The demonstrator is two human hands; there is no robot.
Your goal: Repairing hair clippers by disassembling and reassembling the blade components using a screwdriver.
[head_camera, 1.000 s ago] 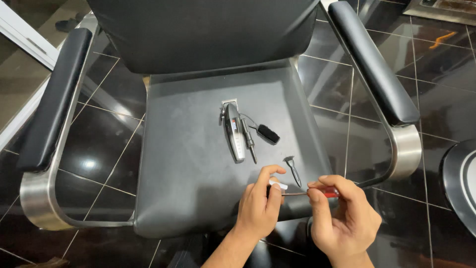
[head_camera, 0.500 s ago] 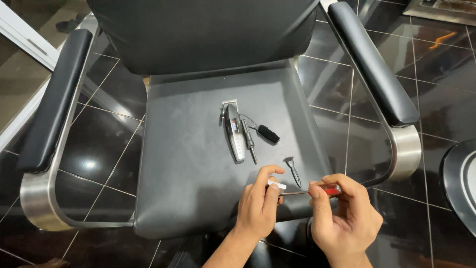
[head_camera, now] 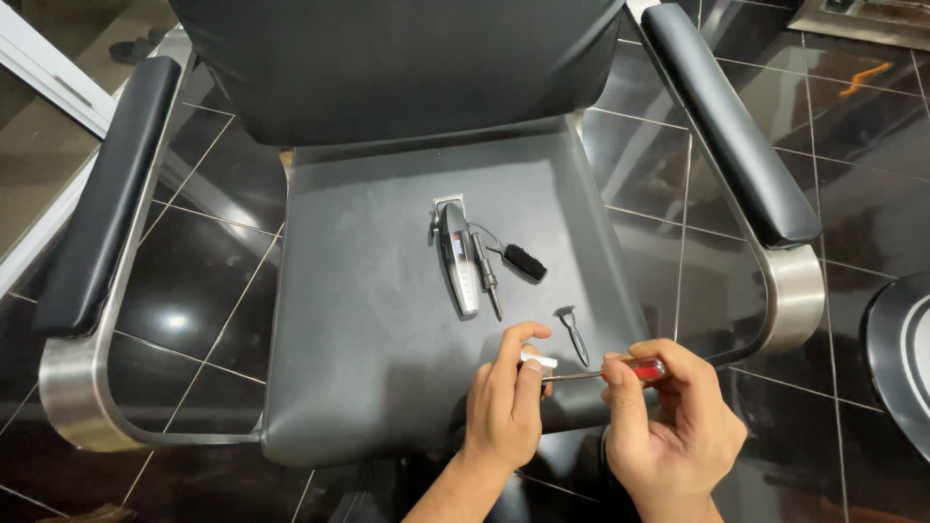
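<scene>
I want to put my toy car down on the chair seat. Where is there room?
The left half of the seat is bare, between the left armrest and the hair clipper. The strip behind the clipper is bare too. The middle and front right are crowded: clipper, small brush, and both hands.

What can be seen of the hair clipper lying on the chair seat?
The hair clipper is a slim silver-grey body that looks like metal, with a darker strip along its length and a pale toothed blade at the far end. It lies flat near the middle of the black chair seat, lengthwise, blade toward the backrest. A thin dark tool lies close along its right side; contact cannot be told. A small black brush lies further right. Neither hand touches it.
</scene>
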